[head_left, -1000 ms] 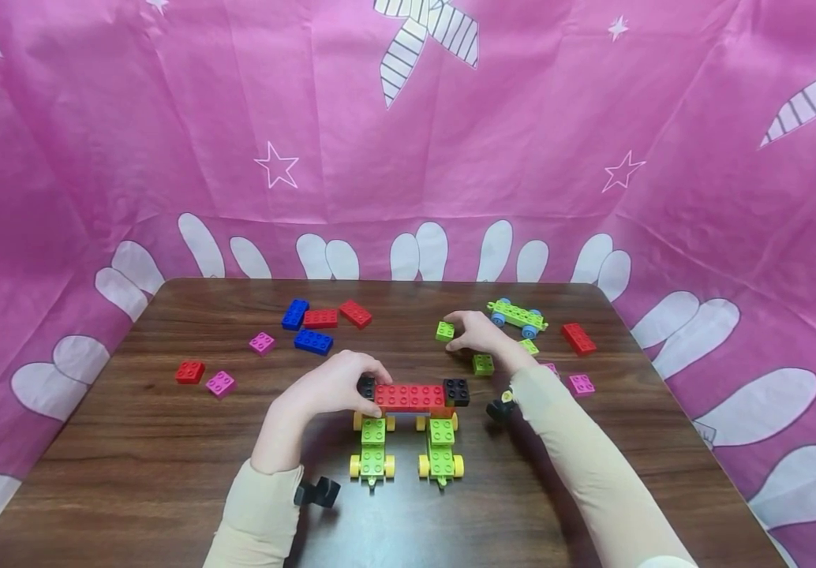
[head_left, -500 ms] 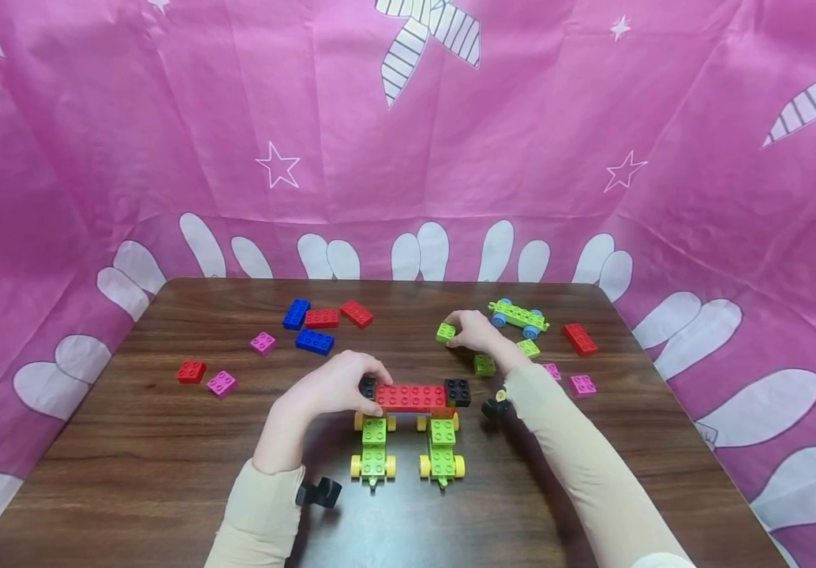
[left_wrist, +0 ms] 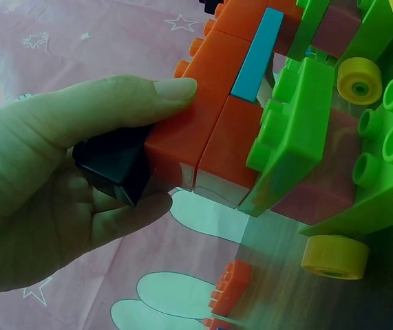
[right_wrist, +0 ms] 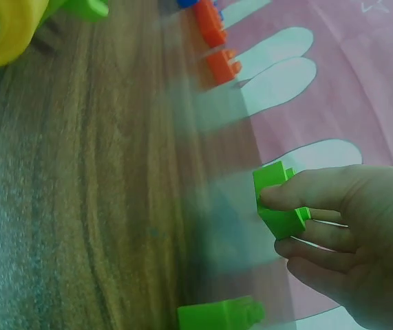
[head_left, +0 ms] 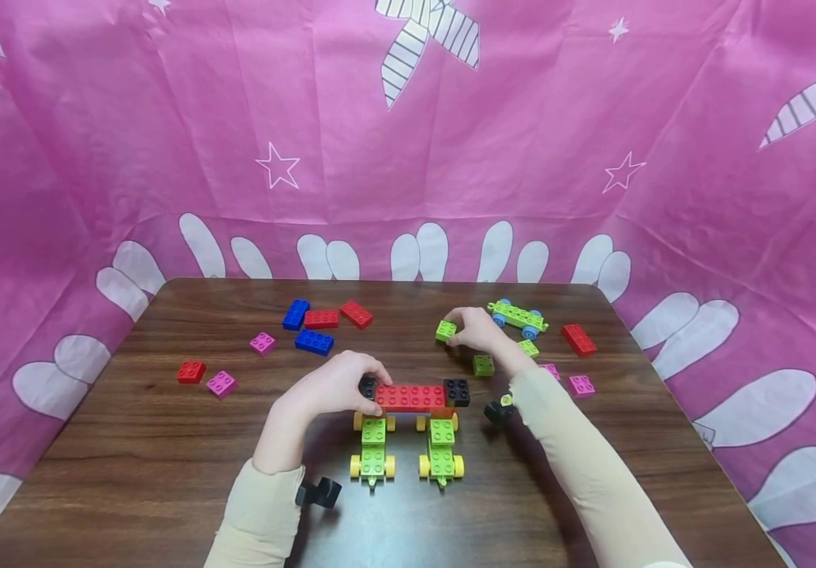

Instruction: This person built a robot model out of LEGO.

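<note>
The right hand (head_left: 475, 330) pinches a small green brick (head_left: 444, 331) between thumb and fingers, towards the table's far side; whether that brick touches the table (head_left: 131, 442) is hard to tell. The left hand (head_left: 340, 386) grips the left end of a brick model (head_left: 442, 430), its thumb on the red row (head_left: 411, 397) and its fingers about the black end brick (left_wrist: 117, 161). The row spans two wheeled bases (head_left: 372, 465) standing side by side, with a matching black brick (head_left: 457, 392) at its right end.

The green brick looks like hard plastic: light, stiff, fairly smooth and hardly fragile, so a pinch on opposite side walls, clear of the studs, should suit it. The model is probably light too, but may part at its joints; steadying it by the row seems sound, as the wheels could roll.

Near the right hand lie a spare green brick (head_left: 482, 364) and a blue-wheeled base (head_left: 518, 315); farther left are blue bricks (head_left: 314, 341) and pink bricks (head_left: 221, 383)
</note>
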{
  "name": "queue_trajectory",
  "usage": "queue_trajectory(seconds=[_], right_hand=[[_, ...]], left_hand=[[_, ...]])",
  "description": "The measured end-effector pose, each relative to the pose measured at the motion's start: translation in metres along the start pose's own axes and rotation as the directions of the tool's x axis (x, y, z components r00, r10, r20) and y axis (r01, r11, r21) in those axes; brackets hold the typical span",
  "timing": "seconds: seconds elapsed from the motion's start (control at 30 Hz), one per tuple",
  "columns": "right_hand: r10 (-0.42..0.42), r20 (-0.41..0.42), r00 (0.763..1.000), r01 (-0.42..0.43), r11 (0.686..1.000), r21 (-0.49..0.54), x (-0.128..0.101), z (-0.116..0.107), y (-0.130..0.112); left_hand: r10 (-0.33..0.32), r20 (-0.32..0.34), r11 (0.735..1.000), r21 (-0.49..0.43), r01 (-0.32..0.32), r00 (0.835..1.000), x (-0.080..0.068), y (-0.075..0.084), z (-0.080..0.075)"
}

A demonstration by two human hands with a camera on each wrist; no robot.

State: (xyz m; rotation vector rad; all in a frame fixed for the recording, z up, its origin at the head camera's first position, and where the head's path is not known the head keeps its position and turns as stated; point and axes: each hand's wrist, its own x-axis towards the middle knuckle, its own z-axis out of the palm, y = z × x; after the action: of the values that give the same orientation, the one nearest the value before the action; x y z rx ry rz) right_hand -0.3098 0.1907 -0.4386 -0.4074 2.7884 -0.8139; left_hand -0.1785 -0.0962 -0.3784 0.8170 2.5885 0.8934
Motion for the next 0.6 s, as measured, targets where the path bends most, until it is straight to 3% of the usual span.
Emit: queue_trajectory(seconds=[0.4,0.6], right_hand=[[-0.059,-0.031,0.998,0.060,0.997,0.046,-0.024,-0.010,-0.028],[-0.126,-0.035,0.991,0.128,0.990,0.053,-0.040,-0.016,-0.047]], left_hand=[[0.003,0.005,1.000,0.005,-0.003,1.000,0.000,0.000,-0.001],[-0.010,0.009,1.000,-0.006,0.010,1.000,0.001,0.000,-0.001]])
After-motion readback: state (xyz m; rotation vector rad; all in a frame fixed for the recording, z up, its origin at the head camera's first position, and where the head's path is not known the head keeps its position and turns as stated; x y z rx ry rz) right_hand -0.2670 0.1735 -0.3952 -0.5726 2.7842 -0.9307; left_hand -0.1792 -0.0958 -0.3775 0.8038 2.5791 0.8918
